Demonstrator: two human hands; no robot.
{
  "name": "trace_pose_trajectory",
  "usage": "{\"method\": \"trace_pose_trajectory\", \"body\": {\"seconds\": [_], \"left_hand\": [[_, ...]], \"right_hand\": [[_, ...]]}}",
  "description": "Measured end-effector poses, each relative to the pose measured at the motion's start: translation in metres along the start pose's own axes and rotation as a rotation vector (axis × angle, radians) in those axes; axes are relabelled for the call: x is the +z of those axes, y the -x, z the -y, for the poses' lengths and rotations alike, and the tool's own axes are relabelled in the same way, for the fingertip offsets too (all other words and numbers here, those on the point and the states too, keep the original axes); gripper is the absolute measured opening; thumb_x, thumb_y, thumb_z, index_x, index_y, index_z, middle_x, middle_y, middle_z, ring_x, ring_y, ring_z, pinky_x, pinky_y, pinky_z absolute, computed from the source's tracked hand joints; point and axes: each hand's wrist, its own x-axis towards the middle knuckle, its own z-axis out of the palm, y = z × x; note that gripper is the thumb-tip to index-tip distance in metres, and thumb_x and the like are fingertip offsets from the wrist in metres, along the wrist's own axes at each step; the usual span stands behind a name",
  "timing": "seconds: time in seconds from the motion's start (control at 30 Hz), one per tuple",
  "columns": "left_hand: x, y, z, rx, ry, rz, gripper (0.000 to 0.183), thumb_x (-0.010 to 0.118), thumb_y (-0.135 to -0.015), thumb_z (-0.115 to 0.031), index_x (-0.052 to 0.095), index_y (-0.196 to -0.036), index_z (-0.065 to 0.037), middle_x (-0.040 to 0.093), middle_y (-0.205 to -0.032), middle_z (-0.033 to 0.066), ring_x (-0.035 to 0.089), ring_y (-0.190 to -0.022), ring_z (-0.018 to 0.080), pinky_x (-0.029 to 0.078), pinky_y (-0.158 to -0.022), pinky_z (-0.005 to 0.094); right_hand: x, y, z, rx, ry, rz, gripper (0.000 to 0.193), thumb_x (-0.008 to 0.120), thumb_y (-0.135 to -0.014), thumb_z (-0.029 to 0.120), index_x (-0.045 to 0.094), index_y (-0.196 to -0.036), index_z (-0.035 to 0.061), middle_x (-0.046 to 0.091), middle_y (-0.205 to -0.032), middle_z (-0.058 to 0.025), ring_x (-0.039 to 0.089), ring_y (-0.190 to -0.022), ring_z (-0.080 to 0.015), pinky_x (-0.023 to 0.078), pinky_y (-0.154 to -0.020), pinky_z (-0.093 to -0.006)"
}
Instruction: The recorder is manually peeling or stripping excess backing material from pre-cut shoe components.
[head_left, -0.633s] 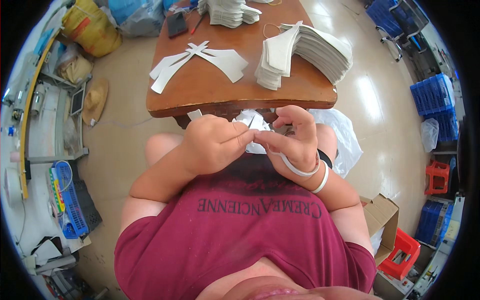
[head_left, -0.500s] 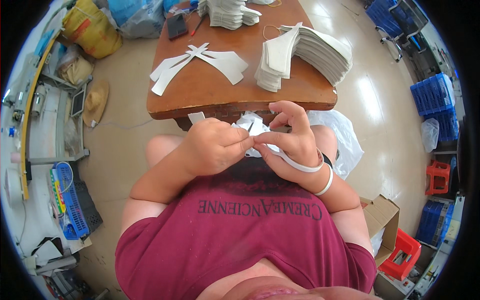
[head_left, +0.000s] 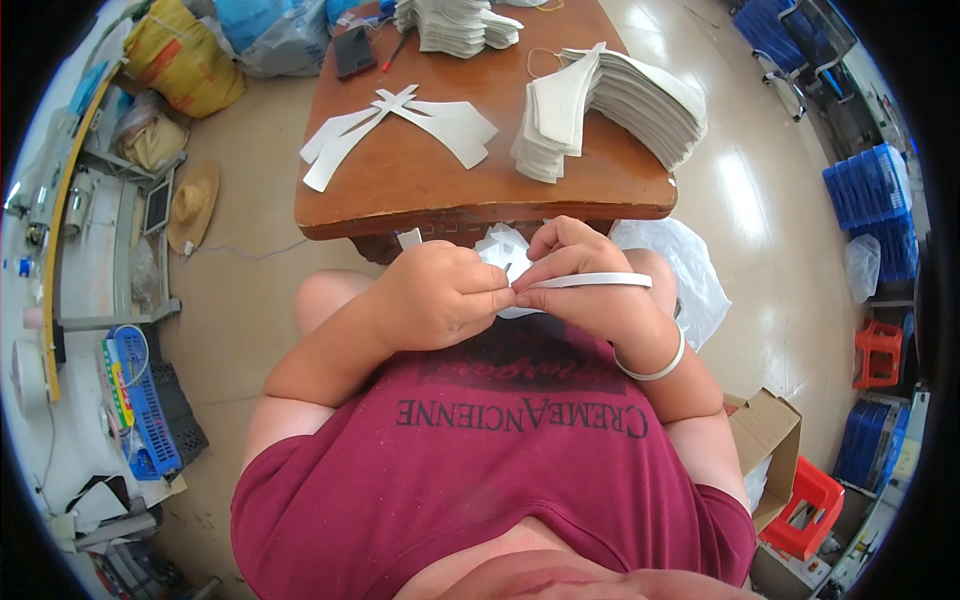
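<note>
Over my lap, my left hand (head_left: pixel 442 292) and my right hand (head_left: pixel 592 300) meet with their fingertips pinched together. A narrow white strip (head_left: pixel 595 280) runs from the pinch across the back of my right hand. Another pale flat end (head_left: pixel 410 238) sticks out beyond my left hand; whether it belongs to the same strip is hidden. A white band (head_left: pixel 655 374) circles my right wrist. Crumpled white material (head_left: pixel 505 247) lies just beyond the fingertips, with a small dark mark or tip beside them that I cannot make out.
A brown wooden table (head_left: pixel 400 205) stands ahead, bearing fanned white cut pieces (head_left: pixel 445 125), a curved stack of white pieces (head_left: pixel 650 105), another stack (head_left: pixel 450 28) and a dark phone (head_left: pixel 353 53). A clear plastic bag (head_left: pixel 680 280) lies right; a cardboard box (head_left: pixel 768 445) and red stool (head_left: pixel 808 510) stand nearby.
My right hand's raised fingers have curled down toward the pinch. The white strip has shifted up across the back of that hand. My left hand has moved slightly right.
</note>
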Motion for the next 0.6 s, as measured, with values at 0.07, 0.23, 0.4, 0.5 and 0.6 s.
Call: {"method": "trace_pose_trajectory", "body": {"seconds": [0.07, 0.23, 0.4, 0.5, 0.6], "left_hand": [[0.001, 0.001, 0.0, -0.012, 0.004, 0.002, 0.02, 0.07, -0.071, 0.001, 0.068, -0.089, -0.006, 0.064, -0.083, 0.0064, 0.061, -0.067, 0.0229, 0.048, -0.058, 0.0327], [0.008, -0.001, -0.002, -0.344, 0.342, -0.254, 0.009, 0.066, -0.083, 0.0, 0.068, -0.092, -0.001, 0.064, -0.085, 0.01, 0.062, -0.07, 0.0197, 0.049, -0.062, 0.0282], [0.015, -0.007, -0.009, -0.692, 0.695, -0.35, 0.008, 0.065, -0.091, -0.005, 0.067, -0.094, 0.002, 0.063, -0.088, 0.0055, 0.058, -0.073, 0.008, 0.047, -0.062, 0.0235], [0.012, -0.009, -0.011, -0.733, 0.735, -0.321, 0.008, 0.064, -0.091, -0.004, 0.067, -0.096, 0.002, 0.063, -0.088, 0.0055, 0.058, -0.072, 0.0084, 0.047, -0.063, 0.0232], [0.018, -0.008, 0.0, -0.531, 0.525, -0.311, 0.009, 0.063, -0.092, -0.004, 0.067, -0.098, 0.001, 0.063, -0.086, 0.0055, 0.057, -0.07, 0.0078, 0.046, -0.061, 0.0228]], "right_hand": [[0.003, -0.001, -0.006, -0.101, 0.026, -0.033, 0.019, 0.081, -0.069, 0.006, 0.078, -0.087, 0.0099, 0.057, -0.085, -0.0073, 0.057, -0.073, -0.0201, 0.048, -0.066, -0.0324], [0.012, -0.006, -0.009, -0.567, 0.407, -0.452, 0.03, 0.078, -0.063, 0.002, 0.074, -0.092, 0.0095, 0.056, -0.084, -0.0063, 0.055, -0.071, -0.0221, 0.045, -0.064, -0.0355], [0.016, -0.016, -0.018, -0.752, 0.507, -0.531, 0.038, 0.078, -0.057, -0.002, 0.071, -0.095, 0.0046, 0.057, -0.084, -0.0037, 0.055, -0.072, -0.0214, 0.044, -0.065, -0.0336], [0.011, -0.017, -0.014, -0.758, 0.465, -0.572, 0.038, 0.078, -0.057, -0.002, 0.072, -0.094, 0.006, 0.059, -0.085, -0.0039, 0.055, -0.072, -0.0211, 0.044, -0.064, -0.0333], [0.011, -0.017, -0.013, -0.753, 0.462, -0.575, 0.037, 0.077, -0.059, -0.002, 0.072, -0.094, 0.0066, 0.059, -0.085, -0.0041, 0.055, -0.072, -0.021, 0.044, -0.064, -0.0332]]}}
